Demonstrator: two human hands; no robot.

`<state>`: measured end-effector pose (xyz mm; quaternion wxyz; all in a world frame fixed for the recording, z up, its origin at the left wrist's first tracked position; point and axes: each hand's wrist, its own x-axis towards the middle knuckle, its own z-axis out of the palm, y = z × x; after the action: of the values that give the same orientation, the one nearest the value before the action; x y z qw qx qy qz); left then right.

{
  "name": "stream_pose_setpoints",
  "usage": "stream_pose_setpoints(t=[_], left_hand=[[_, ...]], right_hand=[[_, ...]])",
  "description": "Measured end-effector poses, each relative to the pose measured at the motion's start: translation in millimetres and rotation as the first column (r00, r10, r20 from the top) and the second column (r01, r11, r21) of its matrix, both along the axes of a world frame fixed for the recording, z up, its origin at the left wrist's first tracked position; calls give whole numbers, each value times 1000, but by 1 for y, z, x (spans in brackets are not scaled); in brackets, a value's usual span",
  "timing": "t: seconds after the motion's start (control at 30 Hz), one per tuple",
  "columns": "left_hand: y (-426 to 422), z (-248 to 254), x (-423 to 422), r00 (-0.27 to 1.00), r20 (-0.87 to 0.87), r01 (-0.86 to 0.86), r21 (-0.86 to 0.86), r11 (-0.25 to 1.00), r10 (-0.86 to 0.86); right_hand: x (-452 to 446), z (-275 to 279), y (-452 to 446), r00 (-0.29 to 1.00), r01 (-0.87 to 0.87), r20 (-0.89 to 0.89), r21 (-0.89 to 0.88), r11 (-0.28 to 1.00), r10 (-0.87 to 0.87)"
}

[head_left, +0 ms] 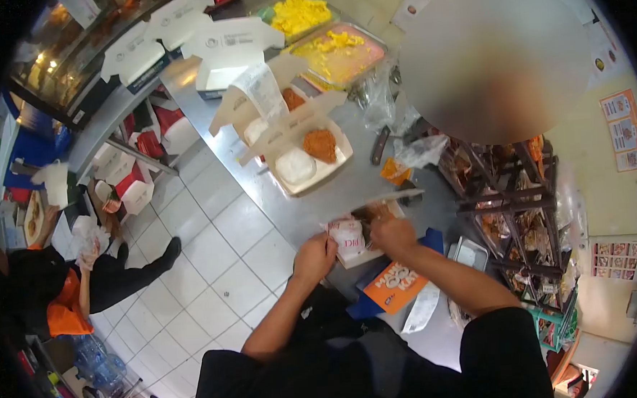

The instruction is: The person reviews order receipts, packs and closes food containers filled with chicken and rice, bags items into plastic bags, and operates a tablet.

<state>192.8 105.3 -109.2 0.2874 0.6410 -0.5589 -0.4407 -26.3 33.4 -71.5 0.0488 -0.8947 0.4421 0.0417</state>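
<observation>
The left hand (316, 259) curls at the side of an open box (360, 260) on the desk (289, 216), by a wrapped bundle (347, 239) inside; the right hand (392, 232) dips in opposite. I can't tell whether either grips anything. This box is partly filled, its lid unclosed; chicken (320, 146) sits in another open one. Both forearms angle inward, elbows wide.

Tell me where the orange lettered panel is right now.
The orange panel lies right of center in the head view, on the metal counter, just below the box holding the wrapped bundle and beside the right forearm.
</observation>
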Motion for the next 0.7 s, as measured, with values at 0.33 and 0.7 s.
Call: stream_pose_setpoints(t=[0.33, 0.7], left_hand=[[7, -4, 8, 998, -52, -43, -66, 997, 40], [7, -18, 11, 1000, -11, 21, -55, 998, -21]], right_hand=[[15, 135, -119, 921, 107, 386, -118, 987, -54], [-11, 6, -259, 631, -747, -370, -53, 663, 682]])
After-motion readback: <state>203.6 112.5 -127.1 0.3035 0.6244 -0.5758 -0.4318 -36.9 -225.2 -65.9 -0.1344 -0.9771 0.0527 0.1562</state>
